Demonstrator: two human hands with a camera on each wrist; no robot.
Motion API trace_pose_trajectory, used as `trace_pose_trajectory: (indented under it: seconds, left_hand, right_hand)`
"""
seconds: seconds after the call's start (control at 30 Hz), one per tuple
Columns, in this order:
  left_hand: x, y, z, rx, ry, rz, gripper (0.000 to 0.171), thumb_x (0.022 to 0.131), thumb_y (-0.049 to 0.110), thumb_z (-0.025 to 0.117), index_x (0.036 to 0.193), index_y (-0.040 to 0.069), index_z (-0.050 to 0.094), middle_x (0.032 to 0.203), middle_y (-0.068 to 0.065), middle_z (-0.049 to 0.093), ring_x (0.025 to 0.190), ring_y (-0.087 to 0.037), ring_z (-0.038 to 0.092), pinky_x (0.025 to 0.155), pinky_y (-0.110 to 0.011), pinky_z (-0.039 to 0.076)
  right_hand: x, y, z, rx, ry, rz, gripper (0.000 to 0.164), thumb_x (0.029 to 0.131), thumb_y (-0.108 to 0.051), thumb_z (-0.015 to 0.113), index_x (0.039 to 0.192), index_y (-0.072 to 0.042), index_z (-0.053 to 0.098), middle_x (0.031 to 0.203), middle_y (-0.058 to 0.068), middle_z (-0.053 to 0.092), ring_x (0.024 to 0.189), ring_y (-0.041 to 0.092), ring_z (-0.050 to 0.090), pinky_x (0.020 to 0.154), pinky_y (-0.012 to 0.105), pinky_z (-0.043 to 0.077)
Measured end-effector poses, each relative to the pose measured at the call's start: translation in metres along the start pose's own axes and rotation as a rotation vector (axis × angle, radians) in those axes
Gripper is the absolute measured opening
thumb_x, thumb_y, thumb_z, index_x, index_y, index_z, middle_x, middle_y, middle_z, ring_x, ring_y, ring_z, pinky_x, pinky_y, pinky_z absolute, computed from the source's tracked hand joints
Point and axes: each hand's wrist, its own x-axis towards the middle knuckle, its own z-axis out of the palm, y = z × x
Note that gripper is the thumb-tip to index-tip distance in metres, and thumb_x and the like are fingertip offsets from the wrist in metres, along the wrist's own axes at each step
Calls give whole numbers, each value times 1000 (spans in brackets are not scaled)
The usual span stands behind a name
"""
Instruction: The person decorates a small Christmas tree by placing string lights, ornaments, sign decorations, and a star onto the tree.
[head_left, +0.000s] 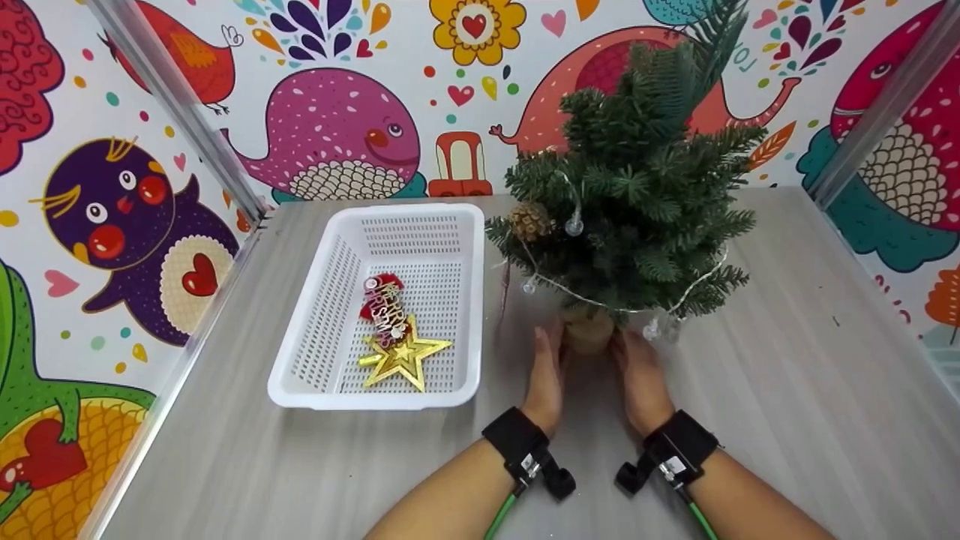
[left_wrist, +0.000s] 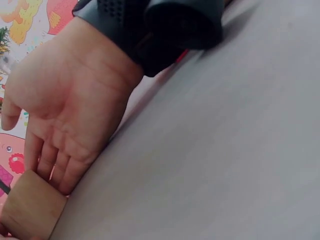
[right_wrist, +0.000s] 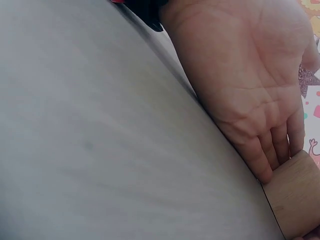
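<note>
A small artificial Christmas tree stands upright on the table on a round wooden base. My left hand is at the base's left side and my right hand at its right. In the left wrist view, the left hand has its palm in sight and nearly straight fingers against the wooden base. The right wrist view has the right hand likewise, extended fingers touching the base. A pinecone and clear bulb lights hang on the branches.
Left of the tree sits a white perforated basket. It holds a gold star and a "Merry Christmas" ornament with red parts. Patterned walls with cartoon animals and metal posts bound the grey table.
</note>
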Motion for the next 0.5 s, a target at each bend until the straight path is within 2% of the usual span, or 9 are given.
trace_pose_trajectory:
  seconds: [0.13, 0.3, 0.33, 0.4, 0.43, 0.5]
  left_hand:
    - [-1, 1, 0, 51, 18, 31, 77, 112, 56, 5, 169, 4, 14, 177, -14, 10, 163, -33, 8, 132, -50, 8]
    - [-12, 2, 3, 237, 109, -6, 73, 115, 50, 14, 166, -1, 21, 175, -21, 14, 162, -37, 11, 131, -53, 8]
    - [-15, 4, 4, 274, 130, 2, 72, 116, 48, 18, 165, -3, 24, 173, -24, 18, 161, -38, 15, 131, -53, 11]
    - [-19, 9, 5, 349, 152, 45, 64, 116, 42, 28, 158, -5, 40, 164, -27, 36, 153, -40, 34, 127, -55, 25]
    - [-22, 12, 6, 391, 151, 77, 57, 116, 39, 34, 151, -4, 49, 156, -25, 46, 146, -37, 44, 123, -53, 32]
    - [-29, 23, 8, 515, 120, 149, 38, 114, 31, 46, 131, 2, 65, 130, -13, 64, 120, -25, 62, 107, -43, 49]
  right_hand:
    - [2, -1, 2, 8, -5, -13, 51, 115, -24, 38, 152, 11, 45, 146, 5, 60, 132, 8, 57, 120, 32, 39]
    - [1, -2, 0, -36, -6, -16, 50, 115, -21, 36, 148, 15, 47, 146, 10, 61, 130, 9, 59, 119, 34, 41]
    - [1, -2, -1, -43, -11, -12, 51, 115, -21, 36, 149, 15, 46, 148, 11, 60, 131, 9, 59, 120, 35, 40]
    - [1, -3, 0, -46, -15, -9, 52, 115, -23, 37, 150, 14, 44, 150, 12, 59, 132, 10, 58, 121, 36, 39]
    - [2, -3, -1, -46, -7, -8, 52, 115, -23, 37, 150, 14, 45, 150, 14, 58, 132, 11, 59, 121, 37, 40]
    - [1, -3, 0, -49, 19, -5, 51, 115, -23, 38, 152, 12, 44, 151, 13, 57, 131, 11, 59, 119, 36, 42]
